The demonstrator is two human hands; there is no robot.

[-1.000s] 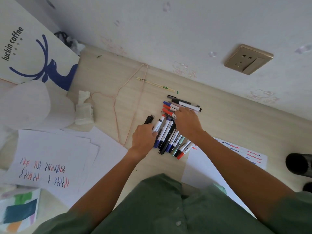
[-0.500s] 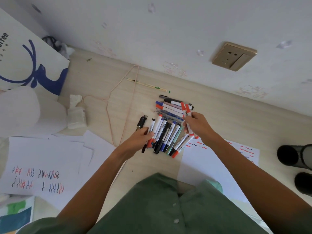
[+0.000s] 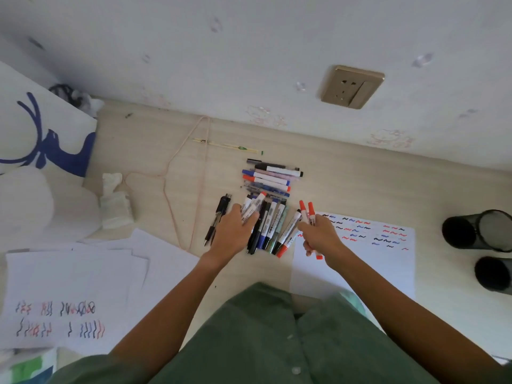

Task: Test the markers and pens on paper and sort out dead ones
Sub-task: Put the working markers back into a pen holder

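Right hand (image 3: 321,234) pinches two red markers (image 3: 308,214); left hand (image 3: 235,228) grips markers (image 3: 250,207); black cups (image 3: 476,230) far right, contents unseen.

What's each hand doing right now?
Left hand: grips markers from the pile.
Right hand: holds two red markers.

Scuffed white wall (image 3: 249,51), brass socket (image 3: 352,86), pale wood desk (image 3: 360,178)
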